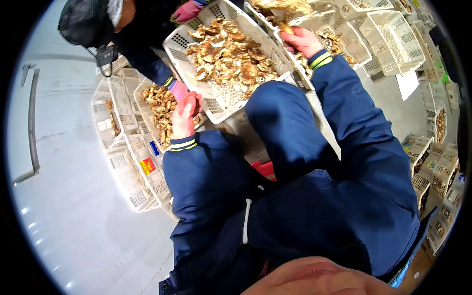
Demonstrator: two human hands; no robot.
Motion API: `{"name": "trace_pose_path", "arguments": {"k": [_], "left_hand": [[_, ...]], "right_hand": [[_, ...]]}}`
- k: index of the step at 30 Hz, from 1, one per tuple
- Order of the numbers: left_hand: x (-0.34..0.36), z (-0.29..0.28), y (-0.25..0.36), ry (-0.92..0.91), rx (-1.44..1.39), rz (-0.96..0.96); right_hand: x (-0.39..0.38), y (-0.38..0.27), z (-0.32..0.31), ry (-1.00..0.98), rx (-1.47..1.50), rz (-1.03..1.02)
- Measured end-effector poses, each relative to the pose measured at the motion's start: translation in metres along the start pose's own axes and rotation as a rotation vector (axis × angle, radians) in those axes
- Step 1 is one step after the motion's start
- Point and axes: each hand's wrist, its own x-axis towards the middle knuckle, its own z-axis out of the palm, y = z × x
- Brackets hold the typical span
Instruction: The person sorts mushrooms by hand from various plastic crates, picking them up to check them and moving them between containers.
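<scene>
A white plastic crate (pixel 216 105) with perforated walls stands tilted in front of my knees, partly filled with lumpy, golden-brown mushroom-like pieces (pixel 228 56). My left hand (pixel 186 114) is beside its near left corner, over a smaller basket of rounder brown pieces (pixel 160 105). Its fingers are curled in, and whatever they may hold is hidden. A co-worker's pink-gloved hand is right next to it. Farther right, my right hand (pixel 304 42) is over another white basket (pixel 361 51), its fingers closed on a yellow-brown piece (pixel 286 29). Similar brown pieces lie in that basket.
A co-worker in a dark cap (pixel 86 24) leans in from the far left, with another pink glove (pixel 188 11) at the crate's far edge. White baskets (pixel 396 44) stand at the right, and more are stacked at the left. A white paper (pixel 407 84) hangs from one.
</scene>
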Motion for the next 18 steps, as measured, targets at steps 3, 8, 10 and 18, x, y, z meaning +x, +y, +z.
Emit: {"name": "trace_pose_path", "arguments": {"k": [3, 8, 10, 18], "left_hand": [[0.000, -0.001, -0.004, 0.059, 0.066, -0.023], [0.010, 0.013, -0.014, 0.008, 0.135, -0.081], [0.009, 0.010, -0.009, 0.028, 0.202, -0.098], [0.010, 0.007, -0.010, 0.041, 0.231, -0.131]], "right_hand": [[-0.025, 0.020, -0.038, 0.147, 0.326, 0.246], [-0.050, 0.058, -0.098, 0.062, 0.864, 0.409], [-0.056, 0.066, -0.104, -0.019, 0.923, 0.374], [-0.070, 0.067, -0.101, -0.102, 0.939, 0.316]]}}
